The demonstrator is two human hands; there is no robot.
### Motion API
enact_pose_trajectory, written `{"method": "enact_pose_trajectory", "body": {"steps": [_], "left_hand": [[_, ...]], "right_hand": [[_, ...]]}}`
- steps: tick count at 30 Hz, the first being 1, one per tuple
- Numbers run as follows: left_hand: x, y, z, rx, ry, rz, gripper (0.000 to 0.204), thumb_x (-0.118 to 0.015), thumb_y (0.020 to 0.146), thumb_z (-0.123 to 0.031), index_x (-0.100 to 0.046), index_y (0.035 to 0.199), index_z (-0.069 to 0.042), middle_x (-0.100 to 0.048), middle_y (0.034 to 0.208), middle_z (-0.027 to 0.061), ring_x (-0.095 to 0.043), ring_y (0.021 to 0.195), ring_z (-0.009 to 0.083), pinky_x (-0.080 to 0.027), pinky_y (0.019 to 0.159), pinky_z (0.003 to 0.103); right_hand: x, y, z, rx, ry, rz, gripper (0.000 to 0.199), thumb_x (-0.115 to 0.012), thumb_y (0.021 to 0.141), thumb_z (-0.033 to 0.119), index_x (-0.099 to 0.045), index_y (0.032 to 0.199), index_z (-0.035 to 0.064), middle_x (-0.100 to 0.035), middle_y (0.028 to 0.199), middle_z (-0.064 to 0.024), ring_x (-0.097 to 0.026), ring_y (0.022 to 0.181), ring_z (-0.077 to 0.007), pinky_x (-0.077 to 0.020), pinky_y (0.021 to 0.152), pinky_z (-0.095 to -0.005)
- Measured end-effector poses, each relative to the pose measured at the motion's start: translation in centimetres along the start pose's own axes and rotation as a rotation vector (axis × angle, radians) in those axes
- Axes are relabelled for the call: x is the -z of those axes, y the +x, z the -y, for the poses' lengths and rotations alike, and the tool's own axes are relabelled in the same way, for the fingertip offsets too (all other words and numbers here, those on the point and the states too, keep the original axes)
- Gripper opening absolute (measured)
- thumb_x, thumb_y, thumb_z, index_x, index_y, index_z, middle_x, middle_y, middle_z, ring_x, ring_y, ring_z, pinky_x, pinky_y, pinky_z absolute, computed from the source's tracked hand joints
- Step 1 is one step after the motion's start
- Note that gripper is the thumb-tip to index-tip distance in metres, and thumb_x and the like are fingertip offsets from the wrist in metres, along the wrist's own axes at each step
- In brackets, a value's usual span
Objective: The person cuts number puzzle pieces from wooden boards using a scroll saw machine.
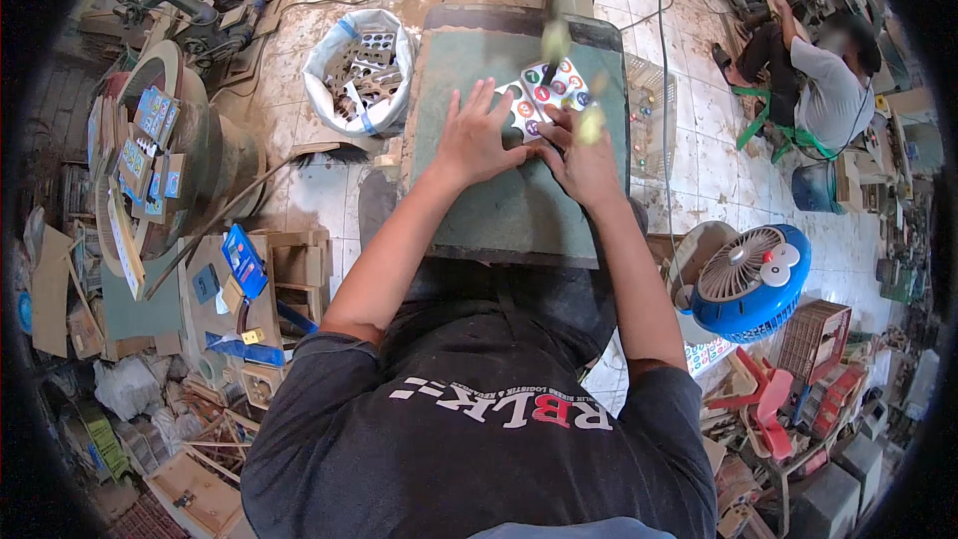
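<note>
A white board with rows of coloured circles (538,90) lies on the far part of a green work table (469,210). My left hand (471,138) is open, its fingers stretched flat on the green surface and the board's left edge. My right hand (584,162) has bent fingers closed at the near right edge of the board, thumb toward my left thumb. Blurred yellow-green parts (556,40) hang above the board beside a dark upright piece. Another blurred yellow-green part (591,125) hides some of my right fingers.
Left of the table stands a white sack (315,75) of wooden offcuts. A round drum (205,165) carries stacked printed boards. Right are a plastic crate (651,135), a blue fan (763,284) and a person (833,90) seated on a green stool. A cable (666,90) hangs nearby.
</note>
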State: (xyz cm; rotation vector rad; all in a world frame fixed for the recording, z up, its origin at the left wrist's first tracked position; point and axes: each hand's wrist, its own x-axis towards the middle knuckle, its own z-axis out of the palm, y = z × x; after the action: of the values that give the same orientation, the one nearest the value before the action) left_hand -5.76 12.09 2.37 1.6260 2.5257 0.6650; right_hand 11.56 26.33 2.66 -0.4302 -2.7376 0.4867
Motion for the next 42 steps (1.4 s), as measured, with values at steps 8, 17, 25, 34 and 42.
{"method": "enact_pose_trajectory", "body": {"steps": [8, 17, 25, 34, 42], "left_hand": [[0.5, 0.8, 1.2, -0.097, -0.001, 0.023, 0.097, -0.089, 0.077, -0.05, -0.055, 0.154, -0.003, -0.045, 0.164, 0.0288, -0.04, 0.157, 0.0424, -0.026, 0.128, 0.063], [0.4, 1.8, 2.6, -0.218, -0.018, 0.03, 0.095, -0.089, 0.076, -0.053, -0.058, 0.152, -0.004, -0.046, 0.164, 0.0286, -0.04, 0.156, 0.0407, -0.029, 0.127, 0.062], [1.9, 1.0, 0.5, -0.051, 0.045, 0.146, 0.092, -0.087, 0.081, -0.049, -0.054, 0.156, -0.008, -0.043, 0.168, 0.0222, -0.037, 0.159, 0.0372, -0.025, 0.129, 0.063], [0.3, 0.4, 1.4, -0.12, -0.027, 0.103, 0.082, -0.083, 0.088, -0.044, -0.055, 0.156, -0.01, -0.045, 0.168, 0.0192, -0.037, 0.159, 0.0364, -0.022, 0.13, 0.064], [0.8, 1.6, 2.6, -0.185, -0.037, 0.192, 0.081, -0.082, 0.09, -0.043, -0.052, 0.16, -0.015, -0.04, 0.172, 0.0154, -0.032, 0.162, 0.0323, -0.019, 0.131, 0.062]], "right_hand": [[-0.5, -0.3, 0.9, -0.078, -0.059, -0.073, 0.034, -0.079, 0.093, 0.029, -0.078, 0.125, 0.017, -0.066, 0.144, -0.0038, -0.06, 0.135, -0.0289, -0.0446, 0.109, -0.0508], [-1.0, -0.4, 1.8, -0.14, -0.085, -0.092, 0.037, -0.081, 0.091, 0.032, -0.079, 0.125, 0.0171, -0.068, 0.142, -0.0063, -0.061, 0.13, -0.0287, -0.0451, 0.104, -0.0504], [0.9, 0.1, 1.3, -0.123, -0.123, -0.041, 0.047, -0.082, 0.09, 0.04, -0.077, 0.131, 0.0166, -0.064, 0.145, -0.0111, -0.059, 0.13, -0.0378, -0.0419, 0.111, -0.0518], [0.0, 0.5, -1.2, -0.074, -0.094, -0.021, 0.061, -0.08, 0.09, 0.052, -0.069, 0.144, 0.0253, -0.053, 0.155, -0.0214, -0.04, 0.149, -0.0545, -0.0355, 0.123, -0.0595], [-0.4, -0.1, 0.6, -0.194, -0.138, -0.038, 0.064, -0.079, 0.091, 0.052, -0.071, 0.142, 0.0136, -0.056, 0.156, -0.022, -0.044, 0.147, -0.0524, -0.0369, 0.124, -0.0542]]}}
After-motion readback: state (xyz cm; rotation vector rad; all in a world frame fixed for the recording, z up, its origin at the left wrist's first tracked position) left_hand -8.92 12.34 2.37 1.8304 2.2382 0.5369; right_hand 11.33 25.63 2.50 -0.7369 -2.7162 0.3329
